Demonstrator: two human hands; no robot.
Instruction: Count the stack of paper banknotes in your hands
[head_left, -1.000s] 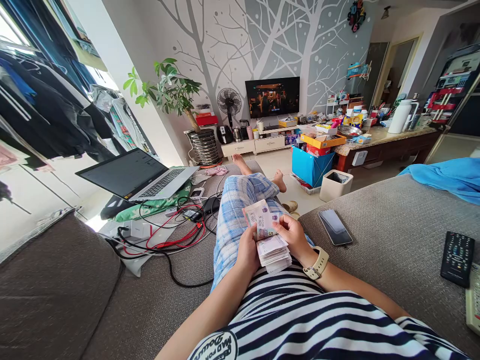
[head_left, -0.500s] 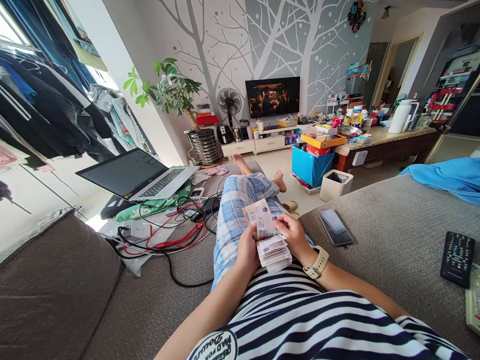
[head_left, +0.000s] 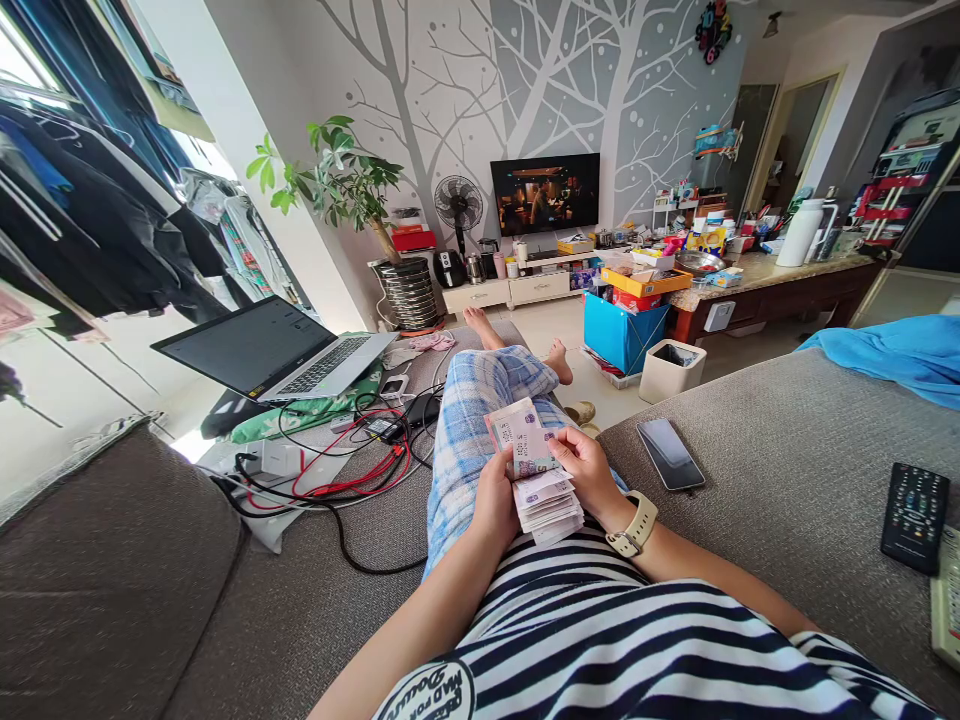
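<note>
A stack of banknotes [head_left: 551, 505] lies folded between my hands, above my lap. My left hand [head_left: 496, 500] is closed around its left side, thumb on top. With thumb and fingers, my right hand [head_left: 585, 465] pinches the right edge of an upper note [head_left: 529, 445] marked with a 5. The lower ends of several notes fan out toward my striped shirt [head_left: 645, 640]. Part of the stack is hidden behind my fingers. A pale watch is on my right wrist. Under the notes are my legs in blue checked trousers [head_left: 469, 430].
On the sofa, a smartphone [head_left: 670, 454] lies right of my hands and a black remote control [head_left: 915, 518] farther right. Tangled cables [head_left: 375, 470] and an open laptop [head_left: 322, 365] are to the left. A beige bin [head_left: 672, 375] stands on the floor beyond.
My hands and the notes have stayed almost in place, with only a slight shift of the upper note. The television picture differs.
</note>
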